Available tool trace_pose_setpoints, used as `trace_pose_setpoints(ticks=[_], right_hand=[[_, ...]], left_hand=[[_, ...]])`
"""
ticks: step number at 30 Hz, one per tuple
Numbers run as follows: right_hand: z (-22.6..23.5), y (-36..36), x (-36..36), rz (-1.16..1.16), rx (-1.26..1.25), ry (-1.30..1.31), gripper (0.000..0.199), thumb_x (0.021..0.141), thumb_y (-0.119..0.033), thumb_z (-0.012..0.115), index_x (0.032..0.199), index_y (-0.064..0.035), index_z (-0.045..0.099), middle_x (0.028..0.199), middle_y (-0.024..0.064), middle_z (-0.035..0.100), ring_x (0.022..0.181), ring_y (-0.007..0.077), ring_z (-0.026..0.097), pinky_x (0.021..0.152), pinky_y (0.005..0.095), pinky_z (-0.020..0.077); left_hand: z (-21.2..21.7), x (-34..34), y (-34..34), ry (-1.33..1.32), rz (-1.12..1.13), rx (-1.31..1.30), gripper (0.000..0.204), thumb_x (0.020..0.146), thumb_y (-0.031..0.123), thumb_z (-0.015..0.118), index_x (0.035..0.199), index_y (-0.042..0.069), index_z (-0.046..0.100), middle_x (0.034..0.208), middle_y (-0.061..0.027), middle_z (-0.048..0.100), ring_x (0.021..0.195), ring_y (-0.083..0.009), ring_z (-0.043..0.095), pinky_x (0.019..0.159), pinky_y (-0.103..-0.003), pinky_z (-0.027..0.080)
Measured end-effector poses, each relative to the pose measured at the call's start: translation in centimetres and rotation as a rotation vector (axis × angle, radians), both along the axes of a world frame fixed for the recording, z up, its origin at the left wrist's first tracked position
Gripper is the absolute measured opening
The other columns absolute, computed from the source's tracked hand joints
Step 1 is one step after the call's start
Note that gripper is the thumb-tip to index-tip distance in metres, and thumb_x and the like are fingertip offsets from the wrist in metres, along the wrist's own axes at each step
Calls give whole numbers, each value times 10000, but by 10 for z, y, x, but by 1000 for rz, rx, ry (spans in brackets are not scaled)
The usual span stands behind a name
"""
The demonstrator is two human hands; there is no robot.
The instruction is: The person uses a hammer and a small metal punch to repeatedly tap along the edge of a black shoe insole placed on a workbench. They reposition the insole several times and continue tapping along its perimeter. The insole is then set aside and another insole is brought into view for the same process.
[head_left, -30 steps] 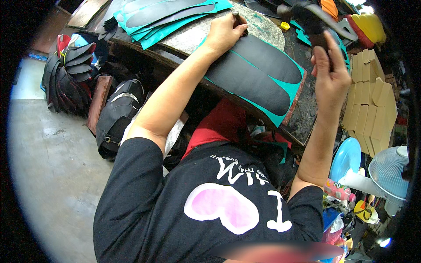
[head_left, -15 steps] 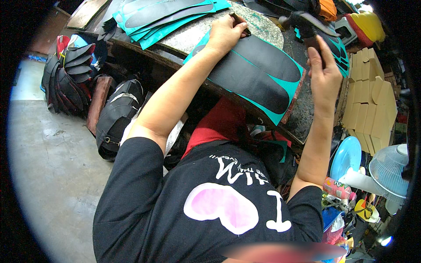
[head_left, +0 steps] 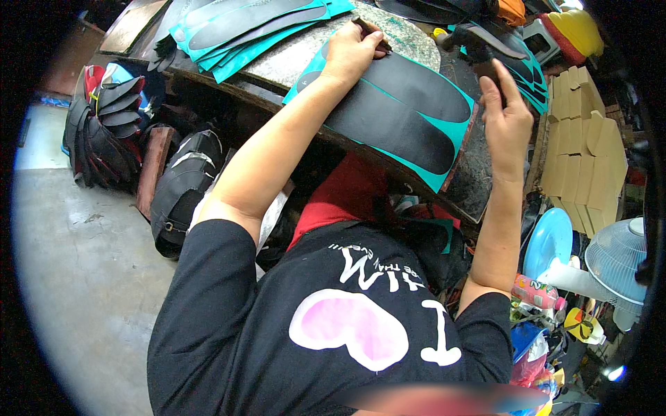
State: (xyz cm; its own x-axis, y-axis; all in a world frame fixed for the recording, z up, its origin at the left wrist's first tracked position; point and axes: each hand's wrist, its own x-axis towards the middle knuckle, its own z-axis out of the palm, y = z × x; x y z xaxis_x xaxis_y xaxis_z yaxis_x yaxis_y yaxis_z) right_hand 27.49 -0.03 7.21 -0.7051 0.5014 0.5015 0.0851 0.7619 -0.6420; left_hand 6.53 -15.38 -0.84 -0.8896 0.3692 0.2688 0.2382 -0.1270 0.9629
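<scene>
A teal sheet [head_left: 452,132] bearing black sole-shaped panels [head_left: 399,128] lies on the worktable's near edge. At its far edge my left hand [head_left: 352,54] is closed around a short dark tool [head_left: 361,26], whose lower end is near the sheet. To the right of the sheet, my right hand [head_left: 506,118] is raised and wrapped round the brown handle of a hammer [head_left: 485,69]. The hammer's dark, curved head lies just beyond my fingers, apart from the sheet. Its exact shape is hard to make out against the dark things behind.
More teal sheets with black panels [head_left: 253,28] are stacked at the far left of the round speckled slab [head_left: 409,38]. Black cut pieces [head_left: 107,132] and a black bag [head_left: 184,197] stand left. Folded cardboard [head_left: 583,156] and a fan [head_left: 614,260] are at right.
The whole view has shifted slightly. My right hand and the hammer have come a little lower and nearer; my left hand keeps its place on the sheet.
</scene>
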Motion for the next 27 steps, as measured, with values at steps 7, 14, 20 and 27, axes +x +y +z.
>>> trace_pose_setpoints(ticks=[7,14,20,27], right_hand=[[44,-27,15,99,5,320,328,941,-192,685,1254,-98,666,1018,120,742,868,190,697,753,337,545],[-4,-10,-2,-14,275,23,371,951,-356,644,1272,-169,652,1052,154,718,929,309,714,772,373,544],[33,-3,17,124,-57,236,360,953,-254,679,1293,-136,654,829,46,701,633,56,577,577,229,474],[11,-22,3,120,154,86,363,951,-312,652,1265,-129,649,1105,156,713,957,307,713,805,365,548]], left_hand=[[10,8,-1,602,63,-341,158,856,177,709,921,34,686,812,-188,702,746,-320,706,710,-375,555],[8,11,6,534,149,-386,168,890,148,648,995,22,687,804,-223,695,749,-320,714,680,-378,569],[3,1,6,257,-81,-184,147,882,135,680,967,16,686,801,-135,724,746,-211,727,683,-338,579],[12,17,14,945,-18,-426,147,877,169,668,906,43,598,755,-201,663,730,-401,663,672,-469,535]])
